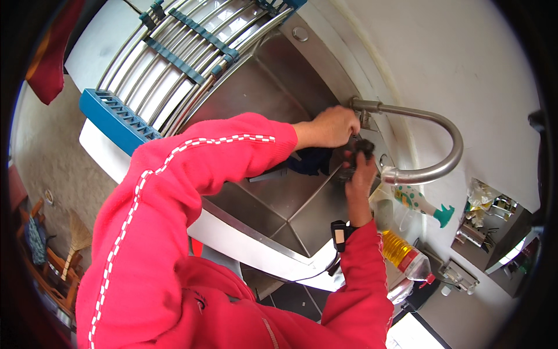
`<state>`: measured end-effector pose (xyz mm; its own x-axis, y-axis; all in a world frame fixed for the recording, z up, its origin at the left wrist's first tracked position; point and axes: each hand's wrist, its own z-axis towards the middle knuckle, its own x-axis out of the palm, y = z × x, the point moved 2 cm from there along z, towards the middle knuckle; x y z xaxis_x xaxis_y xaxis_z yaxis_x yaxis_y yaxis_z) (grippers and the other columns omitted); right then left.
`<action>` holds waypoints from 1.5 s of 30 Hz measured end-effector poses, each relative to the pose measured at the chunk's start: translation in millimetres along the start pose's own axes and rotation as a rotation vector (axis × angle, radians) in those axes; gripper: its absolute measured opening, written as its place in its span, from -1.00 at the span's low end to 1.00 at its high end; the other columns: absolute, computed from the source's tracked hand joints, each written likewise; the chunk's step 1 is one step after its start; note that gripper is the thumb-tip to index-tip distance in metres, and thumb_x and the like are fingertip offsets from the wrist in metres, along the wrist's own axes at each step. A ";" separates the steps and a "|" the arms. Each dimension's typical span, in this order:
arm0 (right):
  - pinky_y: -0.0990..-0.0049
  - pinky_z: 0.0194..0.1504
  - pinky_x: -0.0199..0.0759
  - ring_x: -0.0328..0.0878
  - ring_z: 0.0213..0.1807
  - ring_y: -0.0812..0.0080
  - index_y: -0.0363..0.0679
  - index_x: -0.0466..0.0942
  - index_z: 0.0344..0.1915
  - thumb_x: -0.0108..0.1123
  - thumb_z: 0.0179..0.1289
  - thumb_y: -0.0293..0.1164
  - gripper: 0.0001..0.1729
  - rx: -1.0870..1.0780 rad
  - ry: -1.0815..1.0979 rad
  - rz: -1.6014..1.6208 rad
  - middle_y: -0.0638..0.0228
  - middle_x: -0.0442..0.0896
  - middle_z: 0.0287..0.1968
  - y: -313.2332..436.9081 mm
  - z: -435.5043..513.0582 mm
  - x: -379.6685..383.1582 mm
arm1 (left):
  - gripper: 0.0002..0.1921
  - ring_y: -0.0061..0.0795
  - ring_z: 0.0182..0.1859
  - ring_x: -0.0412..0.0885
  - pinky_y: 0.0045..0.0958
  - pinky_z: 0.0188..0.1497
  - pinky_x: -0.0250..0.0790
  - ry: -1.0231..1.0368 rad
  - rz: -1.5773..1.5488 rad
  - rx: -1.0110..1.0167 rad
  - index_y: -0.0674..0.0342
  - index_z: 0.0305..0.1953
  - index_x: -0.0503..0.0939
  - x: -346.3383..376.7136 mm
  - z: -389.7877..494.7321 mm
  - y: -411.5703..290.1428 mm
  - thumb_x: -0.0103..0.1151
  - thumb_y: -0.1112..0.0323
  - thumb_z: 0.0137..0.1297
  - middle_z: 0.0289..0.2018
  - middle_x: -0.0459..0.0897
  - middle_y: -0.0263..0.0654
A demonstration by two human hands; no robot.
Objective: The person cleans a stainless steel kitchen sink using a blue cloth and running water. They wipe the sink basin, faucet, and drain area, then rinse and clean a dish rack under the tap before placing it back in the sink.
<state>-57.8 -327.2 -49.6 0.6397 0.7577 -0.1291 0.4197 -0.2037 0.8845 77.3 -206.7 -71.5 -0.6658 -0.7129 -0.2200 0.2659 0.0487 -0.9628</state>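
My left hand [335, 127] reaches across the stainless steel sink [279, 200] to the base of the curved metal faucet [451, 135]. Its fingers are curled and blurred; whether they grip the faucet's handle cannot be told. Just below, my right hand [362, 176] has its fingers around a dark, blurred object [364, 149], perhaps a scrubber, over the sink's wall. A dark blue cloth [311, 162] lies in the sink, partly hidden behind my left forearm. Beside it shows the edge of a grey, flat thing [269, 176].
A metal dish rack with blue ends [115, 120] spans the sink's far left. On the right stand a spray bottle with a green trigger [414, 200] and a plastic bottle of yellow oil [399, 251]. A black cable [305, 278] hangs by my right wrist.
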 end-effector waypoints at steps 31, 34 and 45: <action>0.43 0.01 0.39 0.49 -0.05 0.50 -0.30 0.46 0.06 0.14 0.16 -0.56 -0.58 -0.311 0.089 -0.142 0.36 0.58 -0.08 -6.9 69.1 -41.0 | -0.73 -0.37 -0.35 0.68 -0.43 -0.29 0.58 0.069 -0.769 -0.571 0.44 -0.21 0.59 19.7 28.9 11.8 0.14 0.29 0.25 -0.34 0.68 -0.14; 0.48 -0.17 0.43 0.49 -0.21 0.52 -0.33 0.45 0.07 0.12 0.21 -0.44 -0.59 -0.449 -0.141 -0.330 0.34 0.58 -0.16 -14.7 52.9 -35.1 | -0.74 -0.35 -0.36 0.68 -0.41 -0.31 0.58 0.038 -0.738 -0.582 0.40 -0.20 0.60 5.2 19.3 22.0 0.03 0.28 0.35 -0.33 0.70 -0.08; 0.55 -0.39 0.42 0.49 -0.27 0.55 -0.16 0.49 0.11 0.08 0.29 -0.23 -0.57 0.094 0.039 -0.059 0.41 0.59 -0.18 -72.1 15.2 24.3 | -0.47 -0.37 -0.02 0.53 -0.34 -0.10 0.46 0.119 -0.124 -0.791 0.17 0.21 0.42 -65.0 -40.4 58.8 0.21 0.32 0.17 0.05 0.56 -0.22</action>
<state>-62.7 -303.5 -123.4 0.5875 0.7933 -0.1601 0.5153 -0.2141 0.8299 108.0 -129.2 -120.1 -0.7394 -0.6690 -0.0763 -0.3575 0.4861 -0.7974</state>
